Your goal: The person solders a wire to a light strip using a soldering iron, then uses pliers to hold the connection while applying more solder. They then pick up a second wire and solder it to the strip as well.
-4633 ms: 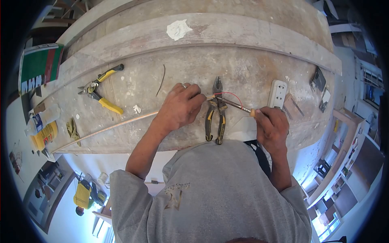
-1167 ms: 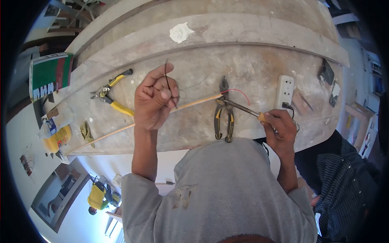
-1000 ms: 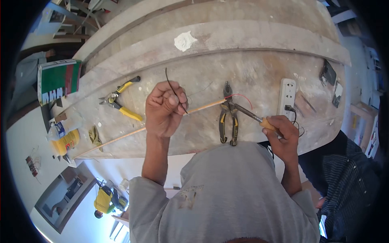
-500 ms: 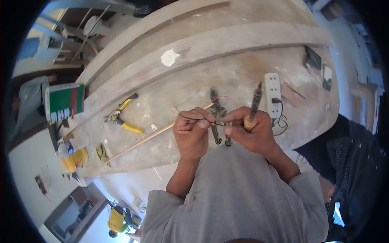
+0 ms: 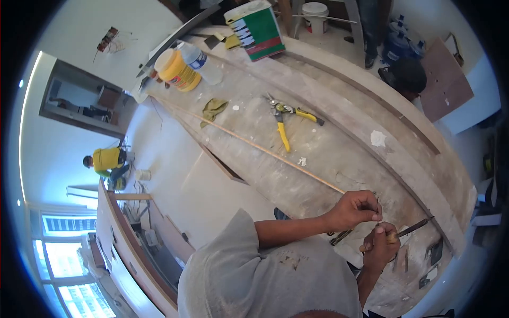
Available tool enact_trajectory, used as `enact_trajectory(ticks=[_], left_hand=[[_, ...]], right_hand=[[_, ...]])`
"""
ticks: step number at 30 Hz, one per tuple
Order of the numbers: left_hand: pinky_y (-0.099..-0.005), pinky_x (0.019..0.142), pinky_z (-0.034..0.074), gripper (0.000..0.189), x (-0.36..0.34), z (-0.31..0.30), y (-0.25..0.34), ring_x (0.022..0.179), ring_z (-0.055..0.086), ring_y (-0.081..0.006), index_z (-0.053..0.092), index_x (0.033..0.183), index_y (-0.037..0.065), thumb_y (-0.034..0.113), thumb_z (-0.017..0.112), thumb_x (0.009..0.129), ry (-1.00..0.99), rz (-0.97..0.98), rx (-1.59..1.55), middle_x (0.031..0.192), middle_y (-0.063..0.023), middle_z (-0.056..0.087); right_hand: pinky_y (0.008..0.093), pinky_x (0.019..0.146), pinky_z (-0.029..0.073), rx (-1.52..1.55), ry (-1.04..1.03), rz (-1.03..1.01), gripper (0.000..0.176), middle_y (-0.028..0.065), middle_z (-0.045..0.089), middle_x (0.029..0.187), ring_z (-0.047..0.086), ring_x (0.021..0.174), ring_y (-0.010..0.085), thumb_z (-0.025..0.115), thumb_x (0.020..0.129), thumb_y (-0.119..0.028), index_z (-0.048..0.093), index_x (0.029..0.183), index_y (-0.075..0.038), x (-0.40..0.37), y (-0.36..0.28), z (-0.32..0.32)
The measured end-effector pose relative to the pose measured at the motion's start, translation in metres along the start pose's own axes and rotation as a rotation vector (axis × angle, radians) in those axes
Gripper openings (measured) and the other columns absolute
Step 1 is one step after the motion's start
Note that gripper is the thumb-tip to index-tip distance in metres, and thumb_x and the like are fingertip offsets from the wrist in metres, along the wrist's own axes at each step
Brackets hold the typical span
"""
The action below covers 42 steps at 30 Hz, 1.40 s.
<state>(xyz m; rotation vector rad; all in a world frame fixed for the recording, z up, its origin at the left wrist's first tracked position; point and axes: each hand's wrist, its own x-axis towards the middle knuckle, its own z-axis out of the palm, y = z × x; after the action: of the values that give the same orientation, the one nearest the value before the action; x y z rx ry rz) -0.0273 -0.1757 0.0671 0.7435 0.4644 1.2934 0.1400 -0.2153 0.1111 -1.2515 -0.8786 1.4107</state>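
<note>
Where the hands meet: above the near right part of the worn, pale, paint-spotted bench [image 5: 249, 116], close together, in front of the grey shirt.
Left hand [image 5: 354, 209]: thumb and forefinger pinched on a short, thin, dark wire [image 5: 377, 203].
Right hand [image 5: 378, 246]: fingers closed round the wooden handle of a soldering iron [image 5: 413, 228], as it appears, its dark shaft pointing right, away from the wire; whether its fingertips also grip the wire, cannot tell.
Wire: upright at the left fingertips, its lower end reaching toward the right hand.
Step in hand, as judged: handling the wire's end between both hands, the iron held aside.
Handling calls for: a steady pinch and an iron shaft kept clear of fingers.
Pliers [image 5: 342, 237]: dark, partly hidden under the left forearm.
Strip: long, thin, tan [image 5: 275, 155], running from the far left of the bench to just beside the left hand.
Snips: yellow-and-black handled [image 5: 282, 132], handles spread, beyond the strip.
Cloth: crumpled, olive [image 5: 213, 111], beside the strip.
Far left of bench: yellow plastic tub [image 5: 177, 70] beside a clear bottle with a blue label [image 5: 200, 62]; green, red and white can [image 5: 260, 32] to their right.
Left background: person in a yellow top [image 5: 107, 159], low to the floor.
</note>
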Motion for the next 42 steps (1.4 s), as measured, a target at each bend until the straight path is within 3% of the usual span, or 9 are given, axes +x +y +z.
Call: enact_trajectory(ticks=[6, 12, 18, 20, 24, 28, 30, 36, 42], left_hand=[[-0.0345, 0.095, 0.06, 0.013, -0.007, -0.007, 0.009, 0.103, 0.073, -0.0176, 0.068, 0.106, 0.0, -0.008, 0.075, 0.097, 0.094, -0.046, 0.082, 0.105, -0.0113, 0.077], [-0.0346, 0.086, 0.061, 0.016, 0.017, -0.023, 0.038, 0.094, 0.074, -0.0178, 0.068, 0.103, 0.0, -0.006, 0.08, 0.093, -0.06, -0.065, 0.261, 0.103, -0.0137, 0.077], [-0.0291, 0.081, 0.058, 0.017, 0.086, -0.039, 0.064, 0.086, 0.07, -0.0117, 0.075, 0.103, -0.003, -0.001, 0.086, 0.091, -0.214, -0.413, 0.654, 0.096, -0.0072, 0.078], [-0.0266, 0.079, 0.057, 0.012, 0.107, -0.042, 0.057, 0.085, 0.07, -0.0072, 0.081, 0.099, -0.001, 0.002, 0.088, 0.091, -0.456, -0.519, 0.873, 0.091, -0.0046, 0.08], [-0.0295, 0.08, 0.055, 0.012, 0.135, -0.039, 0.032, 0.085, 0.069, -0.0095, 0.082, 0.095, 0.0, 0.008, 0.089, 0.09, -0.641, -0.716, 0.86, 0.088, -0.0031, 0.078], [-0.0325, 0.087, 0.055, 0.014, 0.15, -0.046, 0.006, 0.093, 0.07, -0.0136, 0.083, 0.097, 0.003, 0.012, 0.091, 0.089, -0.753, -0.706, 0.809, 0.094, -0.0032, 0.076], [-0.0352, 0.097, 0.053, 0.016, 0.155, -0.045, -0.001, 0.107, 0.068, -0.0188, 0.086, 0.099, 0.008, 0.014, 0.093, 0.086, -0.877, -0.627, 0.852, 0.108, -0.0049, 0.073], [-0.0378, 0.106, 0.05, 0.017, 0.153, -0.046, -0.021, 0.12, 0.065, -0.0239, 0.087, 0.1, 0.012, 0.02, 0.092, 0.086, -1.007, -0.522, 0.845, 0.125, -0.0065, 0.07], [-0.0378, 0.103, 0.053, 0.017, 0.15, -0.05, -0.031, 0.113, 0.069, -0.024, 0.085, 0.102, 0.009, 0.017, 0.09, 0.087, -1.051, -0.541, 0.867, 0.115, -0.0062, 0.074]], right_hand=[[0.0256, 0.044, 0.039, 0.071, -0.052, 0.071, 0.019, -0.0017, 0.051, 0.064, 0.047, 0.048, 0.0076, 0.065, 0.106, -0.015, 0.064, 0.095, 0.0, -0.006, 0.003, 0.01], [0.0261, 0.049, 0.042, 0.143, 0.038, 0.211, 0.023, -0.0009, 0.056, 0.066, 0.054, 0.054, 0.0074, 0.069, 0.11, -0.019, 0.069, 0.097, 0.0, -0.017, -0.006, 0.008], [0.0255, 0.05, 0.043, -0.046, 0.15, 0.208, 0.027, -0.0021, 0.059, 0.067, 0.053, 0.055, 0.0055, 0.072, 0.11, -0.027, 0.074, 0.103, -0.001, -0.038, 0.002, -0.028], [0.0255, 0.051, 0.043, -0.074, 0.181, 0.231, 0.029, -0.0025, 0.059, 0.068, 0.053, 0.056, 0.0055, 0.073, 0.11, -0.029, 0.074, 0.106, 0.0, -0.045, 0.006, -0.037], [0.025, 0.058, 0.046, -0.262, 0.264, 0.283, 0.032, -0.0027, 0.061, 0.074, 0.055, 0.062, 0.0054, 0.072, 0.108, -0.029, 0.074, 0.118, 0.002, -0.053, 0.007, -0.042], [0.0244, 0.064, 0.047, -0.345, 0.306, 0.239, 0.035, -0.0011, 0.064, 0.081, 0.056, 0.067, 0.0057, 0.069, 0.107, -0.025, 0.071, 0.127, 0.003, -0.063, 0.017, -0.053], [0.0238, 0.065, 0.047, -0.215, 0.32, 0.282, 0.04, 0.0024, 0.066, 0.088, 0.059, 0.07, 0.0072, 0.064, 0.108, -0.021, 0.069, 0.138, 0.004, -0.071, 0.019, -0.06], [0.0237, 0.065, 0.047, -0.251, 0.286, 0.27, 0.041, 0.0027, 0.068, 0.09, 0.059, 0.072, 0.0072, 0.063, 0.109, -0.022, 0.069, 0.14, 0.004, -0.085, 0.021, -0.072], [0.0255, 0.068, 0.05, -0.43, 0.211, 0.196, 0.041, 0.004, 0.07, 0.089, 0.062, 0.075, 0.0083, 0.066, 0.106, -0.018, 0.068, 0.138, 0.006, -0.087, 0.031, -0.071]])
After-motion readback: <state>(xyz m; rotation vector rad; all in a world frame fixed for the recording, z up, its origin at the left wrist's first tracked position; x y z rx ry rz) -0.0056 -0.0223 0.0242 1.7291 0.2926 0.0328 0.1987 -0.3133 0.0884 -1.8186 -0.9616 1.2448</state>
